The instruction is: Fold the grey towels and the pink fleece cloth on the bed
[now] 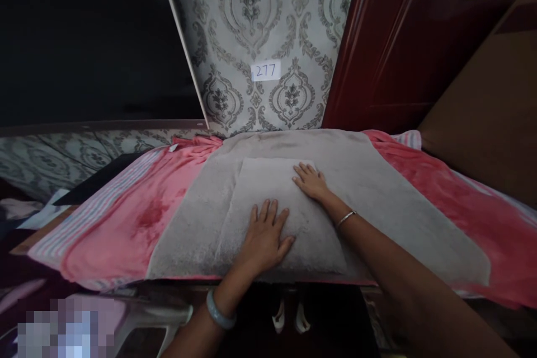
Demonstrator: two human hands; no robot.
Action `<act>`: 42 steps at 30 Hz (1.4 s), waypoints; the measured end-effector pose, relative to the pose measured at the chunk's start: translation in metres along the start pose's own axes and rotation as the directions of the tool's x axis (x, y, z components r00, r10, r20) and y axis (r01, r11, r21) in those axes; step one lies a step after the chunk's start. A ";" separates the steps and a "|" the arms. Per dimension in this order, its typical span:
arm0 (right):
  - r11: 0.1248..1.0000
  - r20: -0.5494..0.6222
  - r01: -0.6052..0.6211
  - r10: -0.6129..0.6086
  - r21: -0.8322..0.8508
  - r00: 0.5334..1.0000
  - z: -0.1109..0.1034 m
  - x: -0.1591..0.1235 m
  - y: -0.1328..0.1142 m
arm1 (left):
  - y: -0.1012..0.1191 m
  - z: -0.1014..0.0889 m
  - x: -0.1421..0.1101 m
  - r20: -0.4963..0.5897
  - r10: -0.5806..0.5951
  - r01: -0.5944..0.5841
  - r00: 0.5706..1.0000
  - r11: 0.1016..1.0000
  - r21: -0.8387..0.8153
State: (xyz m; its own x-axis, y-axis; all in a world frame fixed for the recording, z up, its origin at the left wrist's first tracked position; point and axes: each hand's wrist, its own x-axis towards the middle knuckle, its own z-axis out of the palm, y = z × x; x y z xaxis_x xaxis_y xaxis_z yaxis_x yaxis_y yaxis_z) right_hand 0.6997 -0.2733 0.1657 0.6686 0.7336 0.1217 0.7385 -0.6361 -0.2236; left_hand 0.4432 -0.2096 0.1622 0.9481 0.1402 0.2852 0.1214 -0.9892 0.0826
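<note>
Below the card (265,70), on the gray cloth (381,196): the panel (306,225), a raised plush rectangle. From my feed I can't tell whether it is a separate piece or a fold. Left hand (266,239) lies palm down on it, well below the card; right hand (310,180) nearer the card and off to its right, by the panel's far corner. Grip: none on either side. Fingers parted and flat, nothing pinched.

I read the step as pressing and smoothing. To do it well, I'd put light, even weight through the palms and stroke outward, no digging with fingertips; plush this soft probably rucks if pushed. Right hand suits anchoring; left could sweep away from the card, then swap roles. The panel's slanting edge, left of the card, deserves short passes.

Risk: a hard shove might drag the cloth across the blanket (126,229), which shows left and right of the card. I'd lift the wrists too: bangle (221,311) and bracelet (346,218) could catch the nap.
</note>
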 end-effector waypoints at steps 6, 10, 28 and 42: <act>0.934 0.103 0.357 -0.353 -0.020 0.930 -0.009 -0.029 -0.061 | 0.004 -0.012 -0.018 -0.038 -0.027 0.027 0.999 1.000 -0.014; 0.869 0.185 0.494 -0.489 0.020 0.852 0.001 -0.036 -0.076 | -0.003 -0.006 -0.040 -0.090 -0.097 0.101 0.991 0.994 0.043; 0.972 0.013 0.233 -0.233 -0.042 0.972 0.018 0.011 -0.048 | 0.003 0.000 -0.051 -0.069 -0.147 0.146 0.987 0.989 -0.018; 0.612 0.223 0.769 -0.788 0.185 0.574 0.015 -0.060 -0.144 | -0.036 0.012 -0.108 -0.307 -0.150 0.153 0.940 0.988 -0.013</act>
State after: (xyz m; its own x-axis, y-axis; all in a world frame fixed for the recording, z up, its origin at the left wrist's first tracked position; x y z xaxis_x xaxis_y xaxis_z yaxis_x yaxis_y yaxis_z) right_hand 0.5519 -0.2220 0.1761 -0.2178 0.9755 0.0308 0.9501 0.2192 -0.2221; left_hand 0.3398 -0.1895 0.1169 0.7826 0.2936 0.5489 0.2616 -0.9553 0.1381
